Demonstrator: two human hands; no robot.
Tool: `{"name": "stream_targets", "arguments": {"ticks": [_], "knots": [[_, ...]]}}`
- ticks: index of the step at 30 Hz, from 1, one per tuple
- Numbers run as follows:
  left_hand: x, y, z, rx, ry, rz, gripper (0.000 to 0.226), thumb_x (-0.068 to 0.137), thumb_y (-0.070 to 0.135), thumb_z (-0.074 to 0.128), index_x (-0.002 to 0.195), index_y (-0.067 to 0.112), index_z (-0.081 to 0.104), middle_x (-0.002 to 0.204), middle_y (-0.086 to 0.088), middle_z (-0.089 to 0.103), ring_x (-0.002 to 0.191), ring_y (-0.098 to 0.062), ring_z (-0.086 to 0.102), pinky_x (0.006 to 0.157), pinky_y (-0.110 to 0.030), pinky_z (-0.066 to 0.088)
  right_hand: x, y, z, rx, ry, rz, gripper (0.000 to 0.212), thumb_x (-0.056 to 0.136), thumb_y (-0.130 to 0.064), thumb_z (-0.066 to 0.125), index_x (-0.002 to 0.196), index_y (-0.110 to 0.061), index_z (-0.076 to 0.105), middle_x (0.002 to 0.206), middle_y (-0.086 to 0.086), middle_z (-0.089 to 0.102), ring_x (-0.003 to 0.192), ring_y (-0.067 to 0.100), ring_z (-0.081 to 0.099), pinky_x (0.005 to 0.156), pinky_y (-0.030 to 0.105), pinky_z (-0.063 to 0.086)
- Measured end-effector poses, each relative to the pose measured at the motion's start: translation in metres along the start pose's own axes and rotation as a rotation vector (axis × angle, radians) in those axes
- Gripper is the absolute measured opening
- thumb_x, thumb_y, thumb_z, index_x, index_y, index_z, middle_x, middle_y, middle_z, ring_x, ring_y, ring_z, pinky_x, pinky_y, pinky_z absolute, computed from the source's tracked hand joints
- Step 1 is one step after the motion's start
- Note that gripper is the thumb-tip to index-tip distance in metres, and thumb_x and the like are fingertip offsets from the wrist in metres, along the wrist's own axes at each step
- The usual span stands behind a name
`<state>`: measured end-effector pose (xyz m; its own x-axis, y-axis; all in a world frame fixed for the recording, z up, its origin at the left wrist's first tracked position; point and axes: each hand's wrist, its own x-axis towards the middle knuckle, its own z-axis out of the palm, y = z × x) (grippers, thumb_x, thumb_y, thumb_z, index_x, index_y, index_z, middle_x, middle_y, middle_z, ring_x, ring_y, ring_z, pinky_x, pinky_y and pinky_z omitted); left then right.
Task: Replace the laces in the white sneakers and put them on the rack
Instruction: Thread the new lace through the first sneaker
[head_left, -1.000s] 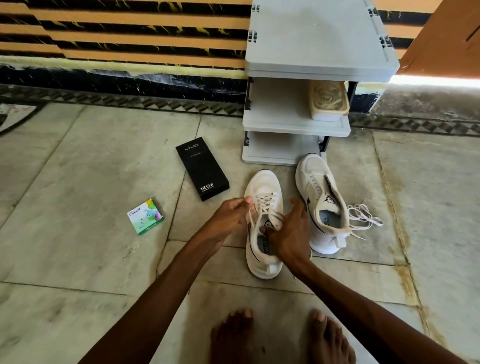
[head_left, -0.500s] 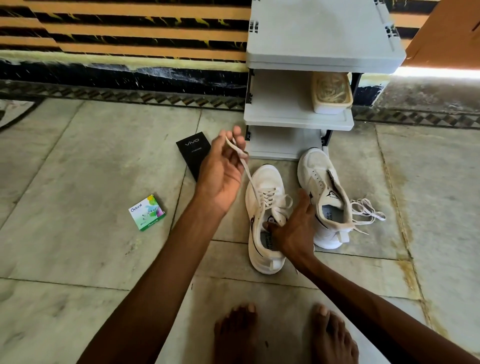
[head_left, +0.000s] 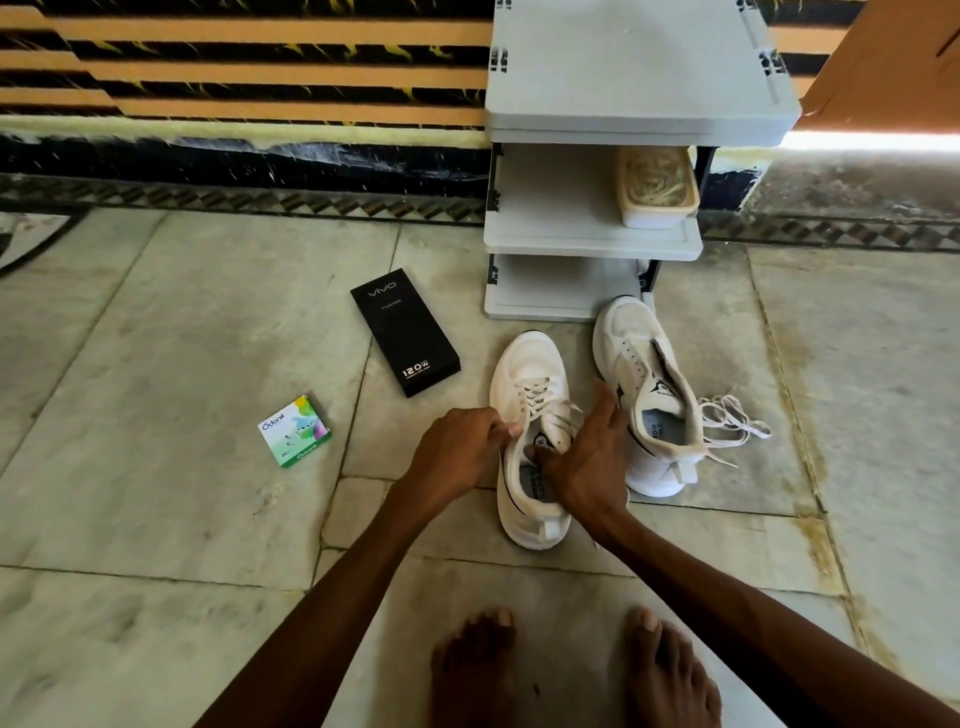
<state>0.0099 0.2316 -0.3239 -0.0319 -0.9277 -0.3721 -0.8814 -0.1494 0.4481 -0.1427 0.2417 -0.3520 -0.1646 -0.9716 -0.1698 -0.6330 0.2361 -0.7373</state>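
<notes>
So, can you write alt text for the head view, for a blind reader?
A person's left hand pinches the lace of a white sneaker on the floor while the right hand presses on it. A second sneaker, unlaced, lies beside a loose lace before a grey rack.

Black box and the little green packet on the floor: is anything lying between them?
Nothing; the head view shows only bare floor tile with a grout line between the black box and the green packet.
</notes>
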Motion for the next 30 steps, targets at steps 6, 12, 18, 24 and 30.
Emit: {"name": "stream_targets", "arguments": {"ticks": [6,12,18,24,30], "knots": [[-0.018,0.013,-0.058,-0.85,-0.157,0.017,0.036,0.1,0.04,0.044,0.084,0.012,0.06,0.081,0.014,0.068,0.083,-0.006,0.057,0.071,-0.019,0.043,-0.003,-0.001,-0.003,-0.023,0.013,0.013,0.114,0.065,-0.024,0.089,0.151,-0.011,0.015,0.152,0.015,0.025,0.137,0.03,0.033,0.103,0.03,0.033],[-0.029,0.029,-0.099,-1.556,-0.235,0.248,0.045,0.104,0.034,0.034,0.065,0.017,0.051,0.055,0.011,0.04,0.045,0.0,0.034,0.046,-0.01,0.035,-0.003,-0.004,-0.003,-0.058,0.012,0.017,0.114,0.067,-0.025,0.088,0.151,-0.011,0.013,0.152,0.016,0.023,0.138,0.031,0.032,0.106,0.033,0.033],[-0.028,0.033,-0.092,-1.412,-0.112,0.185,0.037,0.102,0.036,0.042,0.074,0.02,0.059,0.061,0.008,0.042,0.052,-0.002,0.033,0.049,-0.013,0.033,-0.004,-0.005,-0.007,-0.056,-0.005,0.027,0.112,0.067,-0.026,0.088,0.15,-0.012,0.015,0.15,0.015,0.025,0.135,0.032,0.035,0.105,0.034,0.035],[-0.019,0.015,-0.09,-0.733,0.149,0.097,0.017,0.097,0.024,0.057,0.098,0.023,0.074,0.092,0.006,0.072,0.079,-0.008,0.061,0.071,-0.013,0.048,-0.006,-0.005,-0.015,-0.087,0.017,-0.166,0.055,0.076,-0.029,0.079,0.123,-0.02,0.052,0.124,-0.001,0.047,0.108,0.018,0.053,0.083,0.027,0.045],[-0.015,0.012,-0.053,-0.996,0.124,-0.131,0.01,0.091,0.018,0.066,0.097,0.012,0.071,0.079,0.004,0.073,0.072,-0.006,0.066,0.062,-0.019,0.052,0.001,-0.032,-0.034,0.234,-0.144,-0.31,0.014,0.09,-0.016,0.069,0.088,-0.03,0.067,0.084,-0.014,0.07,0.078,0.001,0.065,0.069,0.018,0.052]]}}
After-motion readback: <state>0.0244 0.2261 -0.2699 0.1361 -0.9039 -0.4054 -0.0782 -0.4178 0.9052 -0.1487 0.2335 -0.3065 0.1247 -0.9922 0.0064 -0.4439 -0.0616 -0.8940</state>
